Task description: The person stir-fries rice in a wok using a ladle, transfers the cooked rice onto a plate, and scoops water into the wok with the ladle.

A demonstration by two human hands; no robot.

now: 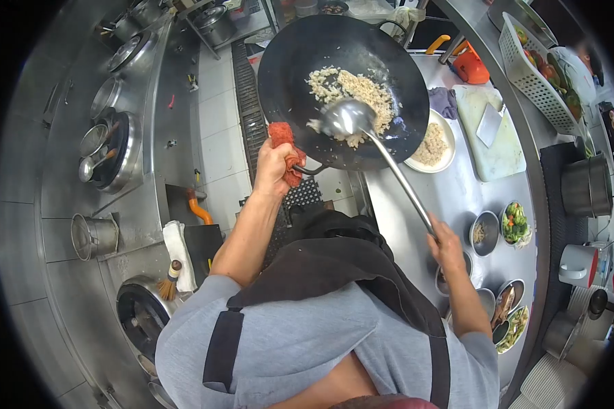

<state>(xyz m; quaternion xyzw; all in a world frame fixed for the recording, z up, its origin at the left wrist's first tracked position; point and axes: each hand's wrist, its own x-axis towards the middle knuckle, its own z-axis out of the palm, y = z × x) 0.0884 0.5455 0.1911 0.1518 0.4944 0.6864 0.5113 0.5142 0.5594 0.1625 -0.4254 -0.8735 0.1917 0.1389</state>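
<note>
My left hand is closed on the near handle of a large black wok, with a folded red cloth between hand and metal. The wok is tilted and hangs beside the counter, its right edge above a white plate of rice. Inside the wok lies fried rice, spread from the middle toward the right. My right hand grips the end of a long-handled metal ladle. The ladle's bowl rests over the rice in the wok, rounded back upward; whether it touches the rice is hard to tell.
On the right counter are a cutting board with a cleaver, and several small bowls and plates of food, including vegetables. A white basket stands on the shelf. Stove burners line the left side.
</note>
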